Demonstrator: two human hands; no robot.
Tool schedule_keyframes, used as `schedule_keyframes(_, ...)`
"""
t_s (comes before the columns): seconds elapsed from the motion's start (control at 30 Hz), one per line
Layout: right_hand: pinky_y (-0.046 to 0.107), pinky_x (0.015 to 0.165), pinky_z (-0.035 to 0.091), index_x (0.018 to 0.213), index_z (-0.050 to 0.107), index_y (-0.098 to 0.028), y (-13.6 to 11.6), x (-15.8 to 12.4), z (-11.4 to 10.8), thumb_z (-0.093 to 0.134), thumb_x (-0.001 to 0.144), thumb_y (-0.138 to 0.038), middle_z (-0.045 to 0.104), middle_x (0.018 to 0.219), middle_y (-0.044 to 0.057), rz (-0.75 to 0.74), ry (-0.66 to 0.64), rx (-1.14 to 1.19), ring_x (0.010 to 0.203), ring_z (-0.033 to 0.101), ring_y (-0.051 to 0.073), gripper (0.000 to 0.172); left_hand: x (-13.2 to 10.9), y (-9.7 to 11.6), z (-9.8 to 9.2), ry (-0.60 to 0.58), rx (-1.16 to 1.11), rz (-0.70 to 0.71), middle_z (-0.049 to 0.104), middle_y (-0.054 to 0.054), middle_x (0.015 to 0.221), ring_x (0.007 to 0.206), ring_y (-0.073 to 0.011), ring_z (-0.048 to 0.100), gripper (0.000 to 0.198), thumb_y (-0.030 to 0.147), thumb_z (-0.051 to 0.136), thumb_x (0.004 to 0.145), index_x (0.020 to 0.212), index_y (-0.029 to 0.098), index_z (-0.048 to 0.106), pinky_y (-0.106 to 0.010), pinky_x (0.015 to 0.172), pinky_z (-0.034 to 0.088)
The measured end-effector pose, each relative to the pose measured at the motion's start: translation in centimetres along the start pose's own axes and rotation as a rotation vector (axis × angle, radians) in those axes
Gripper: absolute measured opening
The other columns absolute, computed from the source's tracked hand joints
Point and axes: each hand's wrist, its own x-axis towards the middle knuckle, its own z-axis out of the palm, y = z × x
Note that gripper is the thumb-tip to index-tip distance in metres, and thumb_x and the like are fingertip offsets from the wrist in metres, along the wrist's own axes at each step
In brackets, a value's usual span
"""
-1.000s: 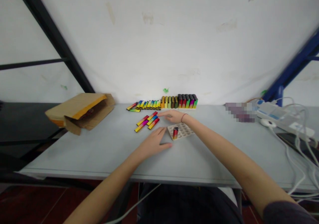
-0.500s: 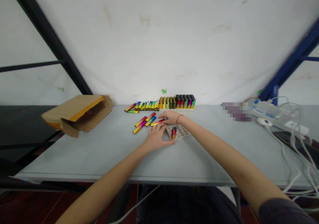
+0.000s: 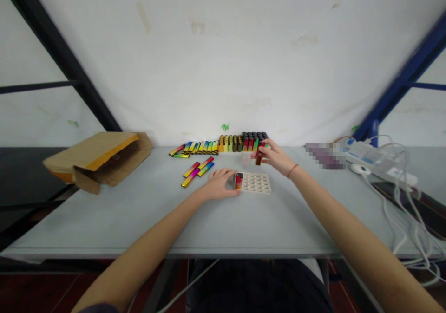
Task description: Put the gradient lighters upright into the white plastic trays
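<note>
A white tray (image 3: pixel 259 185) with round holes lies on the grey table, and one red-orange lighter (image 3: pixel 239 181) stands in its near left corner. My left hand (image 3: pixel 219 186) rests flat against the tray's left edge, fingers spread, beside that lighter. Above and behind the tray, my right hand (image 3: pixel 273 156) is closed on a red lighter (image 3: pixel 259 157) held upright. Several loose rainbow lighters (image 3: pixel 197 170) lie on the table to the left. A row of standing lighters (image 3: pixel 244 142) lines the wall, with more lying lighters (image 3: pixel 195 147) left of it.
An open cardboard box (image 3: pixel 95 159) lies on its side at the table's left. A power strip (image 3: pixel 376 159) with white cables (image 3: pixel 407 197) occupies the right side. A blurred purple patch (image 3: pixel 324 155) sits near the wall. Dark and blue frame bars flank the wall.
My right hand has picked a lighter from the loose group and carried it right and up, over the tray's far side. My left hand shifted slightly to the tray's edge.
</note>
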Motion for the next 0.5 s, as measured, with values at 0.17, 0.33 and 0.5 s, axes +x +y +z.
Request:
schedule_keyframes(0.17,0.018,0.042,0.033,0.101,0.044,-0.027,0.6,-3.3,-0.3,0.062,0.078,-0.053,0.045,0.059,-0.013,0.127,0.046,0.034,0.043,0.037,0.007,0.039,0.6,-0.1,0.0,-0.013,-0.045,0.032,0.048,-0.017,0.153,0.142,-0.0378,0.039,0.093,0.06,0.074,0.072,0.15,0.02,0.042,-0.055,0.117,0.026)
schedule_keyframes(0.33,0.018,0.038,0.015,0.071,0.045,-0.022,2.1,-3.5,0.2,0.044,0.084,-0.065,0.037,0.05,-0.009,0.277,0.062,0.074,0.04,0.027,0.006,0.046,0.4,-0.2,0.5,0.055,-0.061,0.047,0.054,-0.016,0.148,0.136,-0.0368,0.047,0.085,0.058,0.072,0.075,0.146,0.02,0.047,-0.053,0.115,0.031)
schedule_keyframes(0.5,0.021,0.035,0.013,0.062,0.033,-0.026,2.6,-3.8,0.5,0.031,0.087,-0.07,0.026,0.042,-0.01,0.366,0.096,0.137,0.035,0.016,0.008,0.051,-0.1,-0.1,0.6,0.066,-0.053,0.056,0.052,-0.015,0.15,0.137,-0.0356,0.048,0.079,0.056,0.068,0.079,0.146,0.019,0.048,-0.052,0.117,0.031)
